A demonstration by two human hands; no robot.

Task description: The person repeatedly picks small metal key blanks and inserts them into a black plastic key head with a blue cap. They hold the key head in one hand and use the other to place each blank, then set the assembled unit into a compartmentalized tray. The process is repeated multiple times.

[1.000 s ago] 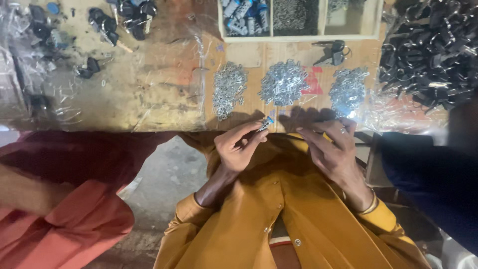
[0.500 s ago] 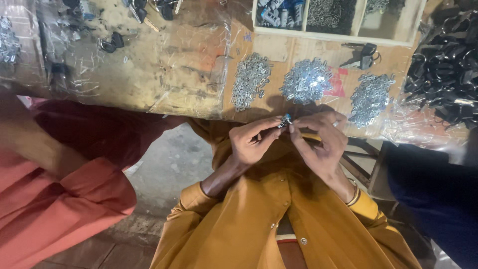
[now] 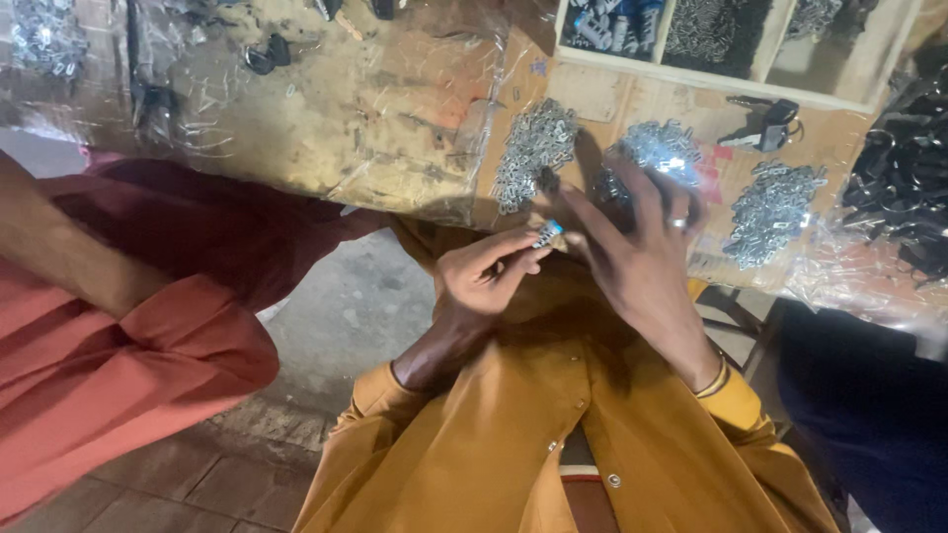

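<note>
At the far left a neighbouring person's bare forearm [image 3: 59, 252] rests over a salmon-red sleeve [image 3: 148, 365], beside a dark red garment at the edge of the workbench [image 3: 346, 109]. The bench is wooden and covered with crinkled clear plastic sheeting [image 3: 415, 99]; a few small dark parts [image 3: 269, 54] lie on it near the top.

The left hand [image 3: 484, 276] is curled, its thumb and fingertips pinching a small metal piece with a light blue tip [image 3: 546, 233] just in front of the bench edge, above the mustard-yellow shirt [image 3: 553, 434]. The right hand [image 3: 637, 257] is slack, fingers spread and holding nothing; its index finger lies just beside the pinched piece (whether it touches cannot be told), while the other fingers reach over the middle pile of small silvery metal parts [image 3: 657, 148]. A ring shows on one finger, and a bangle [image 3: 713, 380] sits at the wrist.

A left pile of the same silvery parts [image 3: 533, 148] lies just behind the left hand, and a right pile [image 3: 772, 207] lies further over. Behind them stands a wooden compartment tray [image 3: 691, 74] holding more small parts. A heap of black parts [image 3: 904, 188] fills the far right.
</note>
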